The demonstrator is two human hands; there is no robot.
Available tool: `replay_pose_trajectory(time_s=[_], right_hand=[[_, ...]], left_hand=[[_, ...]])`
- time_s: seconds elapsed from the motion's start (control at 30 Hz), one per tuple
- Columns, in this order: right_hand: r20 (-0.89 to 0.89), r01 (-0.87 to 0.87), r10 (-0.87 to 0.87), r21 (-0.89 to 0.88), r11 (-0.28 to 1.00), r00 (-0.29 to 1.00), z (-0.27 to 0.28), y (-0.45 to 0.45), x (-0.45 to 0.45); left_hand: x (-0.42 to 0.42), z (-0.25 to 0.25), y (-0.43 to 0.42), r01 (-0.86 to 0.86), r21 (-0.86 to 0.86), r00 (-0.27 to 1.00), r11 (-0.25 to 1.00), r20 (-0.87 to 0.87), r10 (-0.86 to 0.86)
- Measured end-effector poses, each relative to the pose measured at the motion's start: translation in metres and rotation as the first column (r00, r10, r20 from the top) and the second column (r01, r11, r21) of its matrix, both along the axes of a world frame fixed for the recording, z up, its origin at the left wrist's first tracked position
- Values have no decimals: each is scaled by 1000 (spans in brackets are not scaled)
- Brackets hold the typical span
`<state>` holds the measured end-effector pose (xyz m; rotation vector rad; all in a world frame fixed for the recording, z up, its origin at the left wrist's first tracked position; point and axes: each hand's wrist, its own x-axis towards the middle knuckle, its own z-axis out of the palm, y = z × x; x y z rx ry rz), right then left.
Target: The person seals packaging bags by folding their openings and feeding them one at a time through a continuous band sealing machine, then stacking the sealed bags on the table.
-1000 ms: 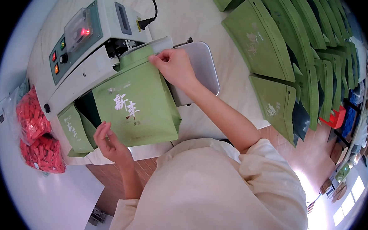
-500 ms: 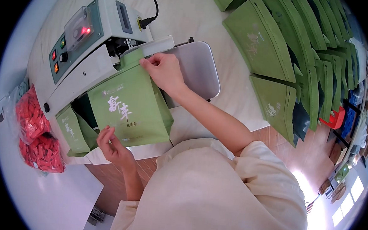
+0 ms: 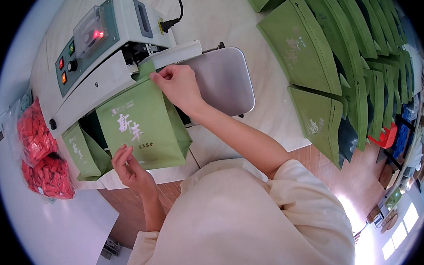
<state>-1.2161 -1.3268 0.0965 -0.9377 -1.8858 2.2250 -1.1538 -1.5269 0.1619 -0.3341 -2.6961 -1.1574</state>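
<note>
A green printed pouch (image 3: pixel 143 124) with white lettering hangs from the front of a white band sealing machine (image 3: pixel 97 85), its top edge in the machine's slot. My right hand (image 3: pixel 180 86) pinches the pouch's top corner at the right end of that slot. Low in front of the pouch, my left hand (image 3: pixel 134 170) has loosely bent fingers, somewhat apart, and holds nothing. Left of this pouch, a second green pouch (image 3: pixel 84 154) stands partly under the machine, its dark side showing.
Many green pouches (image 3: pixel 316 56) stand in rows at the right of the marble-patterned table (image 3: pixel 237 23). A metal plate (image 3: pixel 224 80) juts from the machine's right side. Clear bags of red packets (image 3: pixel 41 147) are at the left. A black power cord (image 3: pixel 172 22) plugs into the machine.
The printed pouch has slid a little left along the machine, and my right hand has moved left with it. My left hand has barely moved.
</note>
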Motion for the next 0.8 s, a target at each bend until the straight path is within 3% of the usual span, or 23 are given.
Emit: replay_pose_trajectory(time_s=[0.5, 0.63, 0.73, 0.77, 0.8], right_hand=[[-23, -1, -1, -60, 998, 1000, -4, -21, -12], [-61, -18, 18, -4, 1000, 998, -11, -29, -15], [-95, -196, 201, 62, 979, 975, -2, -6, -8], [-1, -224, 233, 270, 936, 972, 12, 9, 2], [-9, -108, 128, 479, 871, 992, 22, 26, 15]], left_hand=[[2, -1, -1, -9, -3, 1000, 1000, 4, 9], [4, 1, -8, -16, -27, 1000, 1000, -18, 15], [6, -2, -11, -11, 4, 998, 1000, -60, 11], [6, 0, -9, -6, 10, 996, 1000, -87, 7], [7, 0, -10, 1, 43, 997, 999, -80, 2]])
